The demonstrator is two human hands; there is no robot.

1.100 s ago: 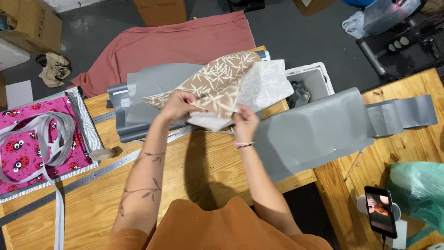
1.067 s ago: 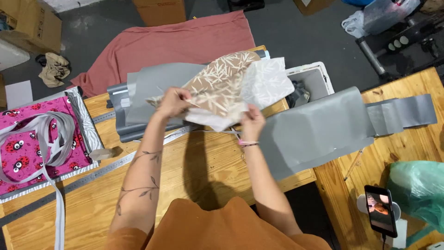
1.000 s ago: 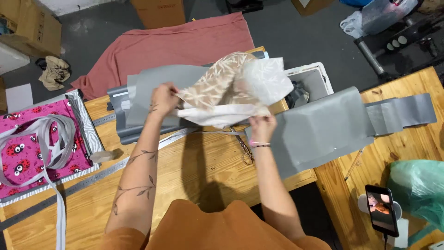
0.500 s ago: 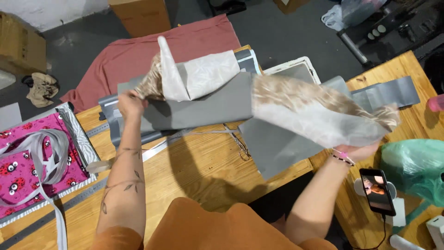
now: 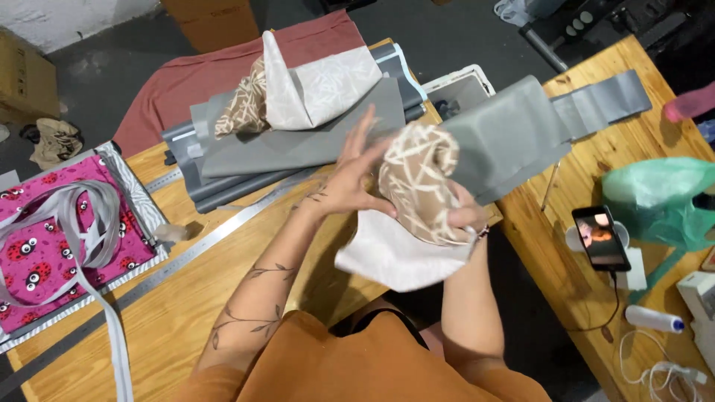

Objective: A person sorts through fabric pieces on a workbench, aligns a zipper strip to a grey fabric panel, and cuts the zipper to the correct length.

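Wood workbench (image 5: 223, 298), grey fabric (image 5: 298, 141)

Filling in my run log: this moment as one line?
left hand: flat on patterned fabric piece | right hand: gripping it underneath | second piece: on grey fabric
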